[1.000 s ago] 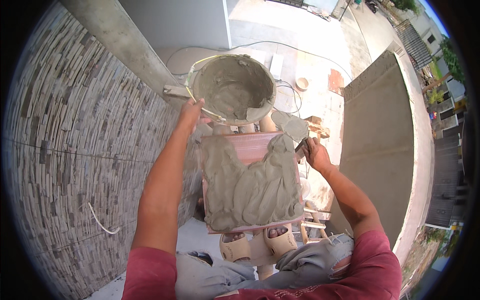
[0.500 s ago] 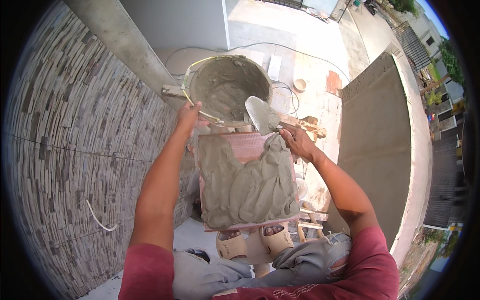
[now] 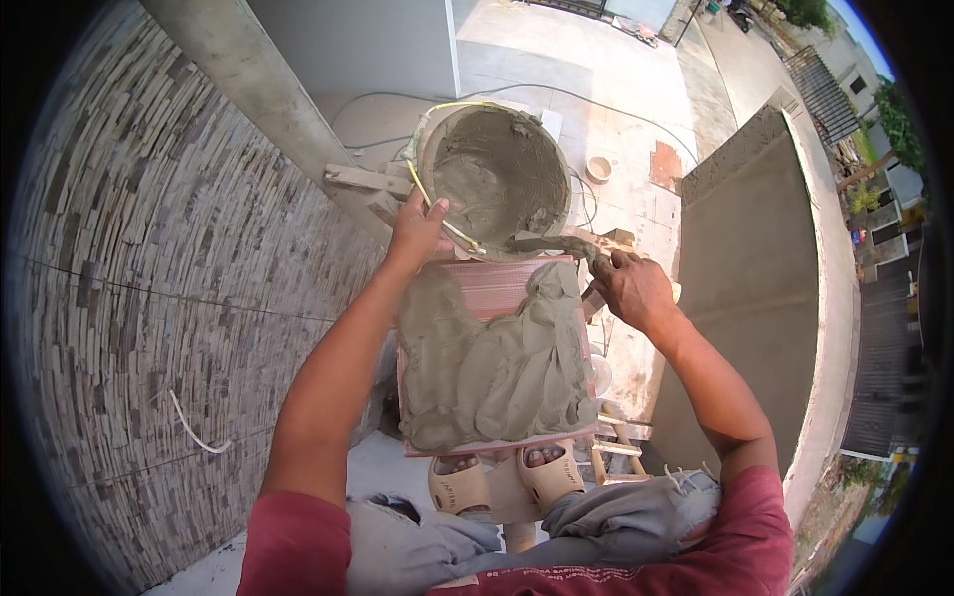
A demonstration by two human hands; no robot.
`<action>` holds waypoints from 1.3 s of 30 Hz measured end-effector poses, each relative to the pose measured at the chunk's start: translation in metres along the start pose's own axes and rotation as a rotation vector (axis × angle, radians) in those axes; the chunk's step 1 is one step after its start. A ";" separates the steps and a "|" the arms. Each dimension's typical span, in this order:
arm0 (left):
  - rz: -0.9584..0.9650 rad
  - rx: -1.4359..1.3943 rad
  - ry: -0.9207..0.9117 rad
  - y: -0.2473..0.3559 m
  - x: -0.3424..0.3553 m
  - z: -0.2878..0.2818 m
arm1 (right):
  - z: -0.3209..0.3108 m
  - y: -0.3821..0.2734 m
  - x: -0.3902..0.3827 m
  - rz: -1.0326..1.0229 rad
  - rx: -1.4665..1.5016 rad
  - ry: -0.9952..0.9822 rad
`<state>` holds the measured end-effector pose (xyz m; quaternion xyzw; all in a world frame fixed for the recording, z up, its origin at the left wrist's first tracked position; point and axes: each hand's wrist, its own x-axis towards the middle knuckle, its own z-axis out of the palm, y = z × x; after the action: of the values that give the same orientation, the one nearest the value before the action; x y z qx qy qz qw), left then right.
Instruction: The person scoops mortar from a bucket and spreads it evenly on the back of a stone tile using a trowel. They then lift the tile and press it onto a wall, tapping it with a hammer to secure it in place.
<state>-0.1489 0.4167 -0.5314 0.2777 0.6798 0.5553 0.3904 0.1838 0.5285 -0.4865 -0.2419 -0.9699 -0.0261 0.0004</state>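
Left hand [image 3: 417, 233] closed on handle [image 3: 414, 175] of far bucket [image 3: 558, 169]; right hand [image 3: 636, 288] wrapped round trowel [image 3: 547, 242]. I judge mortar [image 3: 487, 363] soft, bucket heavy: best gripped by handle.

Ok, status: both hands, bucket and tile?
Left hand holding bucket at rim. Right hand gripping trowel by bucket's near rim. Pink tile mostly under mortar, bare patch at far edge. Nothing seen blocking hands.

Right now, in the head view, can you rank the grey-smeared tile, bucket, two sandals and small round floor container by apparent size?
1. Grey-smeared tile
2. Bucket
3. Left sandal and right sandal: alike, so unranked against each other
4. Small round container
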 end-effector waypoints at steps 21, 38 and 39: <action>0.068 0.162 -0.044 -0.018 -0.030 0.030 | 0.055 0.034 0.071 0.222 0.131 -0.271; -0.057 0.156 -0.172 -0.016 -0.027 0.014 | 0.021 -0.018 0.056 0.354 1.146 -0.531; -0.055 0.157 -0.162 -0.016 -0.023 0.010 | 0.018 -0.020 0.054 0.355 1.178 -0.500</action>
<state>-0.1272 0.3994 -0.5430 0.3326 0.6948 0.4653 0.4361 0.1272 0.5367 -0.5053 -0.3561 -0.7385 0.5657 -0.0882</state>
